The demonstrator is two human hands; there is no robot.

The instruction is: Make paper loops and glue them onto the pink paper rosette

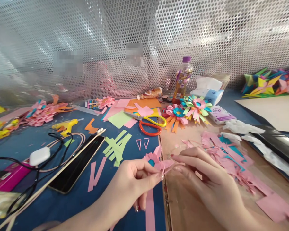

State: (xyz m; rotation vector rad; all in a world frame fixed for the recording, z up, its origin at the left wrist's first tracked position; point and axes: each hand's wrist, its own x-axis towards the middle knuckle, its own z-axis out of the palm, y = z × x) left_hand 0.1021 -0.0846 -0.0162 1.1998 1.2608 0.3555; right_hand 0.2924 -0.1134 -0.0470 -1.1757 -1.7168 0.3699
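Left hand (142, 181) clamped on pink paper (164, 165) above the near middle of the counter (72, 205); the right hand (204, 175) was just beside it, its grip unclear to me. Scissors (146, 119) lay farther off.

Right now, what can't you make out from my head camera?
Head view, pink paper: its pinched end, covered by the left hand.
Head view, right hand: whether it touches that paper; blur there hides it.
Head view, long pink strip: upper part hidden by the left hand, lower end cut off by the bottom edge.
Head view, purple-capped drink bottle: label print, too small.
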